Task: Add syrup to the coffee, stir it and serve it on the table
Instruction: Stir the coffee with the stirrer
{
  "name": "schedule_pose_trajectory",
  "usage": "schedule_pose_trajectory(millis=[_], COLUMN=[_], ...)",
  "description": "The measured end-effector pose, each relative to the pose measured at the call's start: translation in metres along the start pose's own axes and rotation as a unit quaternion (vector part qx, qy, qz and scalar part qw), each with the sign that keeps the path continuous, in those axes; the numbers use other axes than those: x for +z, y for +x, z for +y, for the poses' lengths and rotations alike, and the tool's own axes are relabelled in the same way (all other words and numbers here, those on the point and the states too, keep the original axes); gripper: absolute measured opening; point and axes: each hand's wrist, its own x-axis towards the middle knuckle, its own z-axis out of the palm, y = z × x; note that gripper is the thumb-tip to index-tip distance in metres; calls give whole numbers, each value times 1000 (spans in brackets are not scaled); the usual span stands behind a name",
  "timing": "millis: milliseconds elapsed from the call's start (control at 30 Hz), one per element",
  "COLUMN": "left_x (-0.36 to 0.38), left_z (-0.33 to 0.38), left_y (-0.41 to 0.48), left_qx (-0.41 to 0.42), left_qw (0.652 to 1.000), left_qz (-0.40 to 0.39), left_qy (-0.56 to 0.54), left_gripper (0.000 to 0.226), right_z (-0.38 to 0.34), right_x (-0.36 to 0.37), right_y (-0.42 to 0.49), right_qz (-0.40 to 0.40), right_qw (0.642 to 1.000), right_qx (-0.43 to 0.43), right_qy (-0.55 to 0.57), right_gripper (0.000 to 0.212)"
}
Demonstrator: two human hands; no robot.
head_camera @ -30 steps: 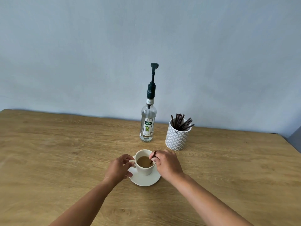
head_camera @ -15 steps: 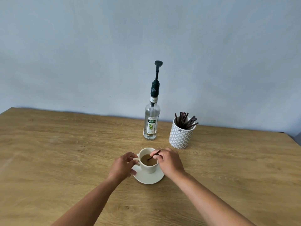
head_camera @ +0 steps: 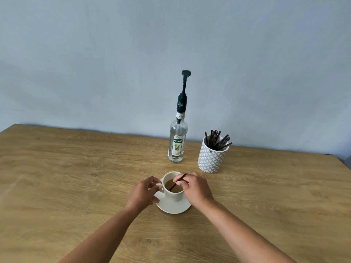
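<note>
1. Cup (head_camera: 173,193): cream, upright on a matching saucer (head_camera: 175,207), which sits on the wooden worktop (head_camera: 66,177). It holds light brown coffee (head_camera: 173,186).
2. Left hand (head_camera: 143,193): at the cup's left side, thumb and fingers pinching the cup handle (head_camera: 159,185); lower fingers touch the saucer rim.
3. Right hand (head_camera: 195,188): at the cup's right rim, fingertips pressed together on a dark stirrer (head_camera: 178,181). The stirrer slants, its lower end in the coffee, its upper end projecting just beyond the fingers.
4. Syrup bottle (head_camera: 177,143): clear glass, upright on the worktop beyond both hands, well apart from the cup. Front label reads "TEISSEIRE" above a picture of a green drink, with "MOJITO" below. Neck band reads "MOJITO". The dark pump collar (head_camera: 182,104) bears "TEISSEIRE" printed vertically. Pump head (head_camera: 186,73) is raised.
5. Holder (head_camera: 213,158): white with a grey diamond pattern, beyond the right hand and to the right of the bottle, not touching it. It contains a bundle of dark stirrers (head_camera: 216,139) fanned toward the right. No legible writing on it.
</note>
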Motion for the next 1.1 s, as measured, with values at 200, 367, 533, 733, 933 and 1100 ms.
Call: schedule_pose_trajectory(millis=[200, 367, 533, 733, 933, 1100], left_x=[-1, -1, -1, -1, -1, -1], left_z=[1, 1, 2, 2, 3, 3], left_y=[0, 0, 0, -1, -1, 0], left_qx=[-4, -8, -7, -7, -6, -5], left_qw=[1000, 1000, 1000, 1000, 1000, 1000], left_qz=[0, 2, 1, 1, 2, -1], left_qy=[-2, -11, -9, -7, -3, 1], left_gripper=[10, 11, 11, 11, 11, 9], right_z=[3, 6, 2, -1, 5, 1], right_x=[-5, -11, -5, 0, -8, -5], right_y=[4, 1, 0, 4, 2, -1], right_qz=[16, 20, 17, 4, 41, 18], right_qw=[998, 996, 999, 999, 992, 996], right_qx=[10, -9, -9, 12, -13, -21], right_qy=[-59, -83, -31, -35, -116, -81], right_gripper=[19, 19, 16, 17, 16, 13])
